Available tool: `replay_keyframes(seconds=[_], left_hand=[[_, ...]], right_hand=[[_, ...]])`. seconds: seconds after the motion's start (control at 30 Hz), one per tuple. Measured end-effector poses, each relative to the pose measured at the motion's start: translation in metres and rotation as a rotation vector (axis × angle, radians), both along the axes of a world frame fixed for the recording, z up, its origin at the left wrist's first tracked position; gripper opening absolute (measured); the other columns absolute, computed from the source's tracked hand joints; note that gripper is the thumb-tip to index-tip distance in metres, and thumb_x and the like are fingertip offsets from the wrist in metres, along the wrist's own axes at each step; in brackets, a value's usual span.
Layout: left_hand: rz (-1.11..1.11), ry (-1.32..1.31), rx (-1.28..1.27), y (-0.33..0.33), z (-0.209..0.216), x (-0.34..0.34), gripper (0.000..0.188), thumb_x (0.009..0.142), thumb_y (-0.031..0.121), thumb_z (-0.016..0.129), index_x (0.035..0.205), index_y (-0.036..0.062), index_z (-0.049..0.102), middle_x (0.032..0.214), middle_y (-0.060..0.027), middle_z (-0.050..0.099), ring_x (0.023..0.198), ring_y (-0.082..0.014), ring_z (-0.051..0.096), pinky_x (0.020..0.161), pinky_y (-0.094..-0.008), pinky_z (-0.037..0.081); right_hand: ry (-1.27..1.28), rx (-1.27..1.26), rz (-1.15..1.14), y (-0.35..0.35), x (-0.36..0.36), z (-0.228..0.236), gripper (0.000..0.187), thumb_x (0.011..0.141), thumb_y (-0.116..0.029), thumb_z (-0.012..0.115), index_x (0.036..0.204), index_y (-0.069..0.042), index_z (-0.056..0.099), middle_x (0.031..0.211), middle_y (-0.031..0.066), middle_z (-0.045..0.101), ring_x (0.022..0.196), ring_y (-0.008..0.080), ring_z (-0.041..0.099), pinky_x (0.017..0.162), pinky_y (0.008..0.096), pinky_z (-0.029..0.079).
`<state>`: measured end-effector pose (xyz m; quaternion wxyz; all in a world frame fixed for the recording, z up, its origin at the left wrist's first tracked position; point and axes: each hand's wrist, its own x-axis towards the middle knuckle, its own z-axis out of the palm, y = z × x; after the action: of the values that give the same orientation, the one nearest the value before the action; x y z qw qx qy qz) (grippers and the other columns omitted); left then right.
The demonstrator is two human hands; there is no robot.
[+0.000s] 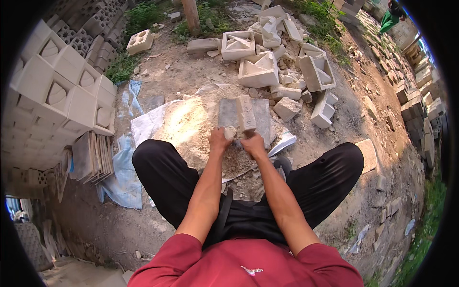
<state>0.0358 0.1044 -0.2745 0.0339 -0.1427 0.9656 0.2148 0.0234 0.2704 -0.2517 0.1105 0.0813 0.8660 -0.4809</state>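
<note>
Both my hands are close together in front of me, between my bent knees. My right hand point(254, 145) is closed at the near end of a long, pale block-shaped tool point(245, 113), which looks like a mallet; its grip is partly hidden. My left hand point(219, 140) holds a small pale rubble chunk point(230, 132), its fingers curled at the chunk's left side. Beneath the tool lies a flat grey slab point(262, 111). A heap of pale crumbled powder point(184, 120) spreads left of the slab, partly over a white sheet point(147, 122).
Broken cream blocks point(258, 70) pile up beyond the slab to the right. Stacked patterned blocks point(60, 95) form a wall at left, with thin boards point(91, 160) leaning beside a blue sheet point(125, 177). A wooden post point(191, 18) stands ahead. Another person point(392, 19) is far right.
</note>
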Motion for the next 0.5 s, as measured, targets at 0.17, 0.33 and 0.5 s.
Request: replay_keyframes(seconds=[0.17,0.33,0.5], left_hand=[[-0.011,-0.044,0.031,-0.009,-0.002,0.0,0.068,0.064,0.038,0.083,0.12,0.0097,0.058,0.117,-0.0127,0.054,0.113,-0.0305,0.052,0.09,-0.0469,0.046],[0.0,-0.079,0.027,-0.007,0.001,0.004,0.066,0.068,0.036,0.081,0.123,0.0103,0.056,0.121,-0.0121,0.053,0.117,-0.0307,0.05,0.092,-0.0475,0.046],[-0.015,-0.074,0.042,0.0,0.004,0.0,0.066,0.069,0.033,0.081,0.125,0.0104,0.054,0.123,-0.0113,0.052,0.116,-0.0313,0.05,0.091,-0.0491,0.046]], right_hand=[[-0.265,0.182,0.093,0.001,-0.009,-0.001,0.052,0.064,-0.029,0.072,0.098,0.01,0.066,0.101,0.0312,0.065,0.103,0.0397,0.063,0.087,0.0423,0.052],[-0.053,0.028,-0.025,-0.01,-0.006,0.025,0.051,0.065,-0.025,0.069,0.102,0.009,0.065,0.104,0.0314,0.064,0.105,0.0398,0.063,0.089,0.0416,0.052],[-0.266,0.289,0.128,0.014,-0.012,0.004,0.05,0.065,-0.027,0.072,0.101,0.007,0.066,0.102,0.03,0.065,0.101,0.0391,0.064,0.085,0.0411,0.053]])
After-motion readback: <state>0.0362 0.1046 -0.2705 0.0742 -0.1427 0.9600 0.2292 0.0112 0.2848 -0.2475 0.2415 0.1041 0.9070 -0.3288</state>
